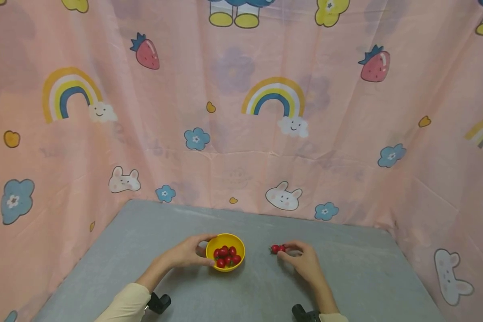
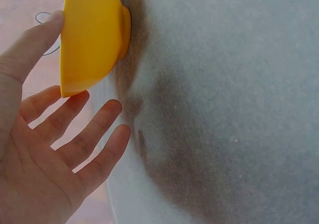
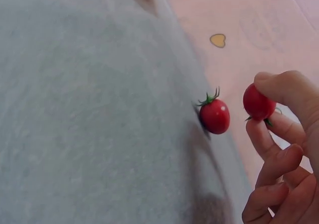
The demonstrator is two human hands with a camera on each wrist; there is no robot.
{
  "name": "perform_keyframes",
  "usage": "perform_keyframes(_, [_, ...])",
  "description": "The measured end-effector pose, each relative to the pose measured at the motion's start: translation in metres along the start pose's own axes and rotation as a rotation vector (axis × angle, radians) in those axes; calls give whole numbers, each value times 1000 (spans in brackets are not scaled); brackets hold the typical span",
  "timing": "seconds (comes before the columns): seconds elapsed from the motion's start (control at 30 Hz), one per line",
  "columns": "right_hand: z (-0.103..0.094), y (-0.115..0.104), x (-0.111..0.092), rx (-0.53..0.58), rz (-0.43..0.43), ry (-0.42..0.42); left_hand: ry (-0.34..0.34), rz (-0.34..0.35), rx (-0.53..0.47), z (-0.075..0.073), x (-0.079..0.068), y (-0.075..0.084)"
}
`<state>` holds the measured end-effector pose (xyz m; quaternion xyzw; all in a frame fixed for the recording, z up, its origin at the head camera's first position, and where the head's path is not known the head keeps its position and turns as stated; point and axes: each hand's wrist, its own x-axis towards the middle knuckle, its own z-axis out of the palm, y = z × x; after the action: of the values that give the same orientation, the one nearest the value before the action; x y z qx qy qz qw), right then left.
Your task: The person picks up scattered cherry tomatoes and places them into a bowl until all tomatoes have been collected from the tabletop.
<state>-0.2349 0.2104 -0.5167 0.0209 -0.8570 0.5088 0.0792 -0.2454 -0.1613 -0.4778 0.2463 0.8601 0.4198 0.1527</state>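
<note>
A yellow bowl with several red cherry tomatoes in it stands on the grey table. At its left side my left hand holds the bowl, thumb and fingertips against the rim; the left wrist view shows the bowl's outer wall, the thumb on one side and the remaining fingers spread. To the right of the bowl, my right hand pinches a cherry tomato between thumb and fingers. Another cherry tomato, green stem on top, rests on the table just beside it.
Grey cloth covers the table. A pink curtain with printed rainbows, rabbits and flowers hangs behind the table and along both sides. Each wrist carries a black camera mount, such as the left one.
</note>
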Motion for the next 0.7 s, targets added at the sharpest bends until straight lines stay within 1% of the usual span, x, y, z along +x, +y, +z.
perform_keyframes(0.17, [2, -6, 1, 49, -16, -15, 4, 8, 1, 1, 0, -1])
perform_keyframes(0.33, [10, -14, 2, 89, -13, -42, 2, 8, 7, 0, 0, 0])
perform_keyframes(0.4, [14, -18, 2, 127, -15, -54, 0, 10, 9, 0, 0, 0])
perform_keyframes(0.57, [22, -26, 5, 190, -55, -91, -1, 6, 7, 0, 1, 0])
perform_keyframes(0.7, [26, -30, 8, 208, -67, -118, -1, -1, 6, 0, 0, 0])
